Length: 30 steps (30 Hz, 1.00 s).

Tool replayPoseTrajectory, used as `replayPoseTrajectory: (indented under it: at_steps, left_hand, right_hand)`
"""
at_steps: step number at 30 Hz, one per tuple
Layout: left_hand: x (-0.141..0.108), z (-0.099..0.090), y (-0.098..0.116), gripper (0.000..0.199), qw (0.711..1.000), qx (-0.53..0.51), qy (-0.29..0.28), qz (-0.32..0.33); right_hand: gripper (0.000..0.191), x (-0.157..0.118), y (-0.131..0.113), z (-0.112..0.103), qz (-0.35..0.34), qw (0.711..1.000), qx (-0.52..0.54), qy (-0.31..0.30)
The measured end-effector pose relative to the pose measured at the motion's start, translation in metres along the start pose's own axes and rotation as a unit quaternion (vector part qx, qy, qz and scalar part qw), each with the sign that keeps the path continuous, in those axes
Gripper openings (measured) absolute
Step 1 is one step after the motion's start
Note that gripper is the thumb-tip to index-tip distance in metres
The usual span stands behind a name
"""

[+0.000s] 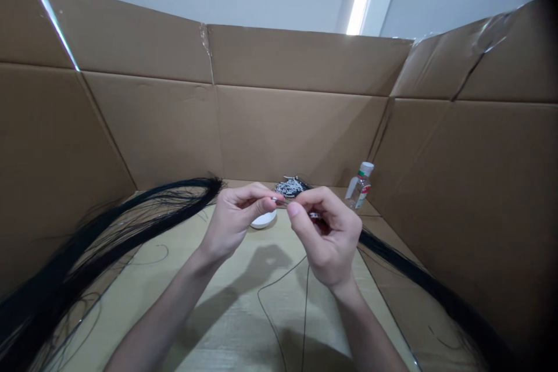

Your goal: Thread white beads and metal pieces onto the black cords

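The left hand pinches a small, shiny white piece between thumb and forefinger, just beside the right hand. Its nearly closed thumb and forefinger seem to grip a thin dark cord, loops of which hang below; the fingertips sit close, probably for fine control. Beyond both hands, a shallow round white dish and a heap of white-tipped black strands lie apparently within easy reach.

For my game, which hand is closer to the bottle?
Right. The right hand is in front of the bottle, slightly left; the left hand is farther to its left.
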<state>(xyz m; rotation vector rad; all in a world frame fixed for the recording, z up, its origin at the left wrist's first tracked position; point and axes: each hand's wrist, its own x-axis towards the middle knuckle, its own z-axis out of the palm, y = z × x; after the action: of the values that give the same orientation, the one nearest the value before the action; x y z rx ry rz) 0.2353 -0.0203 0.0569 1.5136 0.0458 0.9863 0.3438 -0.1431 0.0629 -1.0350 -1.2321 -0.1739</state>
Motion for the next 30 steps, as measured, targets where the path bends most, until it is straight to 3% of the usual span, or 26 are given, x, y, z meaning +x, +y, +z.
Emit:
replayPoseTrajectory:
  at_steps: [12, 30]
  left_hand:
    - [-0.0014, 0.0023, 0.0022, 0.017, 1.000, 0.016, 0.019, -0.006]
    - [-0.0008, 0.0027, 0.0049, 0.010, 0.998, 0.051, 0.020, 0.015]
  right_hand:
    - [0.017, -0.0009, 0.0029, 0.0005, -0.036, 0.998, -0.028, 0.035]
    - [0.016, 0.0004, 0.0005, 0.0009, -0.064, 0.996, -0.047, 0.039]
